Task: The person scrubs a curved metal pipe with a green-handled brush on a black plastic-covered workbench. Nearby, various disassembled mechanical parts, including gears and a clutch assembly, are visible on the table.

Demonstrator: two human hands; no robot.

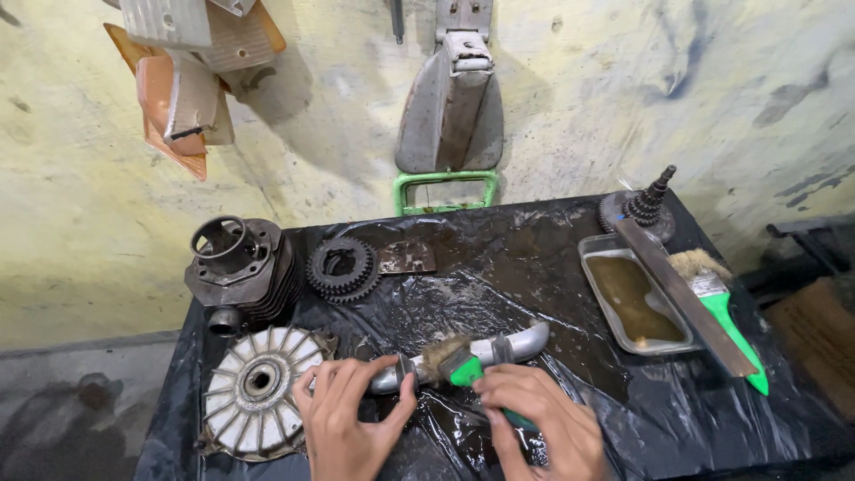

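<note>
Head view. Left hand [349,419] closed around the near end of a curved silver metal pipe [521,343], thumb on the right side, fingers wrapped over the top. The pipe lies across the black plastic sheet [534,258] that covers the table, running from this grip up and right to its open end. Right hand [534,426] clenched on the green handle of a paintbrush [459,363]; the bristles press on the pipe's middle, just right of the left thumb. Sheet wet and oily under the pipe.

Left of the hands: finned round cover [254,392]. Behind it: dark finned engine cylinder [240,267], then stacked gears [341,267]. Right: metal tray [628,303] of brown liquid, with a flat metal bar [686,298] across it and a second green-handled brush [721,307] beside it.
</note>
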